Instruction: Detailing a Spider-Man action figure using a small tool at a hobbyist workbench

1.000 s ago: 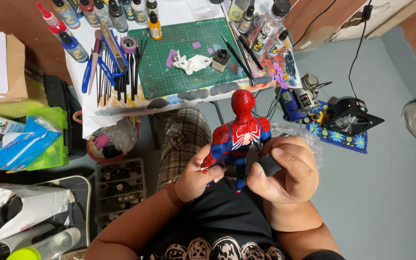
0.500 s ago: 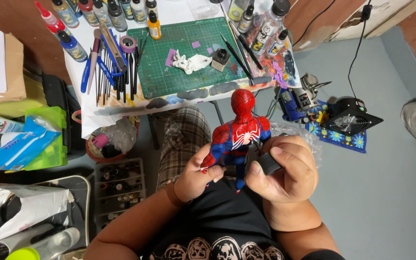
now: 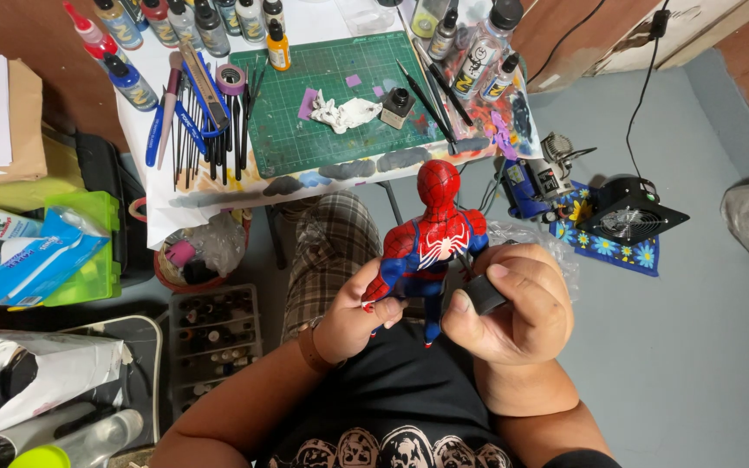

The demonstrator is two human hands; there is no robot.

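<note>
At the far left, a green plastic box [image 3: 88,251] with a blue tissue pack [image 3: 32,260] lying on it is kept on the floor beside the seat, within reach but off the work surface. Beneath the worktop [image 3: 218,195], a compartmented tray of small pots [image 3: 214,334] is set on the floor, so that spare colours stay sorted yet out of the way. On the worktop a row of brushes and tools [image 3: 205,121] is laid side by side to the left of the green cutting mat [image 3: 340,100], leaving the mat free for small parts; a white crumpled piece [image 3: 344,113] and a small dark-capped bottle [image 3: 398,106] rest on it.

The left hand [image 3: 353,316] is closed around the lower body and one arm of the red and blue figure [image 3: 431,243], which is held upright over the lap, below the worktop's edge, its front turned up toward the camera so the chest can be seen. The right hand [image 3: 509,303] is curled shut just beside the figure's other side, with a small dark grey block [image 3: 483,295] pinched between thumb and fingers against the figure's flank; what the block is cannot be told.

To the right, on the floor, a small black fan [image 3: 630,212] is stood on a blue flowered cloth [image 3: 617,247], well apart from the hands.
</note>
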